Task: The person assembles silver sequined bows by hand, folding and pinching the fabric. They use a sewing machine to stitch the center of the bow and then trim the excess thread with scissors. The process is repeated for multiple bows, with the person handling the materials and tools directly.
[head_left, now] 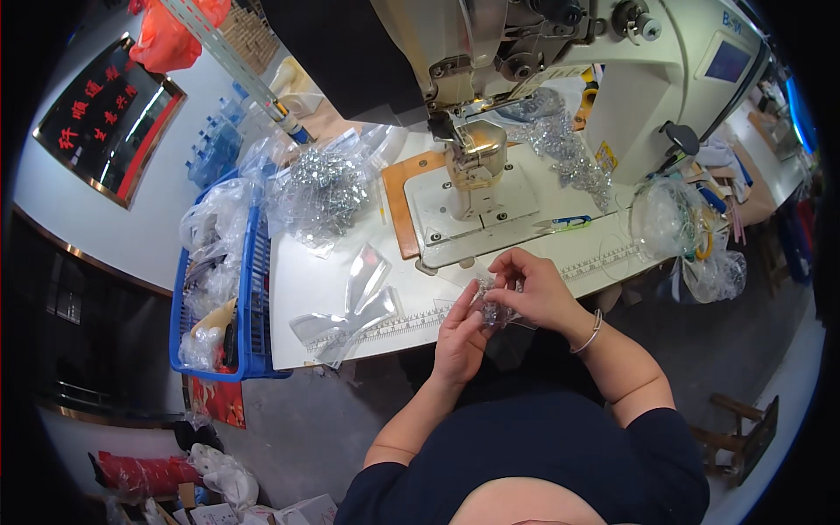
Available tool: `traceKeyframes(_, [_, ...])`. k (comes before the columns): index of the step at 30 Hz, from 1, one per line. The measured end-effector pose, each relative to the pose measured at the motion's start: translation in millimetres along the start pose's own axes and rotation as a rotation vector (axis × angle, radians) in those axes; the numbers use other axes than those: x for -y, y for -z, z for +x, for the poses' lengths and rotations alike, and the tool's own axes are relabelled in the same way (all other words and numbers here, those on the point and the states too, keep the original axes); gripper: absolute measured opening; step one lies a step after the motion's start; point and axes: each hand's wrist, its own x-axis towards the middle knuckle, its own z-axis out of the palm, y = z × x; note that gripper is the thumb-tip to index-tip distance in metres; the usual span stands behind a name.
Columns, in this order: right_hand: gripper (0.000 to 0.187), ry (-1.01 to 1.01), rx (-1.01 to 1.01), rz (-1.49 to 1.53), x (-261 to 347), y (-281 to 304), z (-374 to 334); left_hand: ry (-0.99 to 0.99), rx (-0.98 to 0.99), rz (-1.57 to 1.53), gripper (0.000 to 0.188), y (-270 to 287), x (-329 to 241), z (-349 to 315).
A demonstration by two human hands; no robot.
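Just in front of the sewing machine, the clear beaded strip lies between both hands, left hand fingers and right hand fingers pinched on it.

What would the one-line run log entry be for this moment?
left hand: pinching clear plastic piece | right hand: gripping same piece | setting: sewing machine on white table | nearby: blue basket

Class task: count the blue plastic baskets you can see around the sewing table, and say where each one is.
1: the blue basket sits against the table's left edge, filled with clear plastic bags. Others may be hidden outside the view.
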Motion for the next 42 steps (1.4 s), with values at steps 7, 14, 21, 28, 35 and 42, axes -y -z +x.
traceKeyframes(7, [0.036, 0.356, -0.338, -0.246, -2.1, -7.3, -3.7, -0.155, -0.214, -0.085, 0.049, -11.2, 4.0, 4.6])
traceKeyframes(14, [0.033, -0.231, 0.111, 1.165, -46.9, 6.5, -49.3, -0.166, -0.096, -0.301, 0.045, -11.2, -15.3, 10.1])
traceKeyframes(21, [0.038, -0.110, 0.070, 0.964, -33.3, -9.9, -38.0, -0.253, -0.201, -0.139, 0.045, -25.6, -10.3, 10.8])
traceKeyframes(28, [0.026, -0.152, -0.086, 1.024, -36.1, -27.3, -31.7, -0.268, -0.282, -0.144, 0.046, -19.9, -10.1, 9.4])
traceKeyframes(35, [0.021, -0.169, -0.184, 0.961, -41.7, -33.8, -29.4, -0.282, -0.282, -0.139, 0.045, -20.7, -6.0, 11.6])
traceKeyframes(42, [0.024, -0.159, -0.153, 0.960, -42.8, -35.4, -28.6, -0.277, -0.302, -0.137, 0.046, -16.1, -7.3, 12.2])
